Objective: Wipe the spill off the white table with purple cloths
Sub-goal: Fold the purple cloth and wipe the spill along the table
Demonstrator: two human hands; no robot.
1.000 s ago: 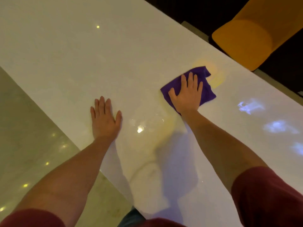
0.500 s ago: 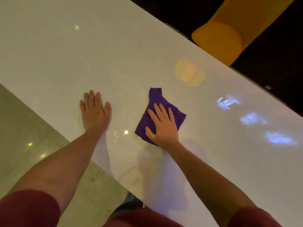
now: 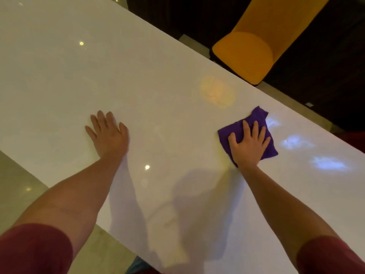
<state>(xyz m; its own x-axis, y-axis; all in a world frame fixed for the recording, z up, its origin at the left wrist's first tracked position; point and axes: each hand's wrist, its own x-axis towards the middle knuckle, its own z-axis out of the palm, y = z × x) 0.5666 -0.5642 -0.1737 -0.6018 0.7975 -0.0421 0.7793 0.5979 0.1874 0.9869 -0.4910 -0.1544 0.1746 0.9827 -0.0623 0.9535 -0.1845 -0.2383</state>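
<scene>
A glossy white table [image 3: 79,80] fills most of the view. My right hand [image 3: 249,144] presses flat, fingers spread, on a crumpled purple cloth [image 3: 258,120] toward the table's far right edge. My left hand [image 3: 108,135] lies flat and open on the bare tabletop at centre left, holding nothing. A faint yellowish smear [image 3: 224,165] shows on the surface just left of the cloth and my right wrist. I cannot make out a clear pool of liquid.
A yellow chair [image 3: 245,54] stands beyond the far edge at upper right. An orange reflection [image 3: 217,91] and bluish light patches [image 3: 327,163] lie on the table. Pale tiled floor [image 3: 17,184] shows past the near left edge.
My right hand has slid the purple cloth away from my left hand, out to the right toward the far edge. My left hand stays flat in the same spot.
</scene>
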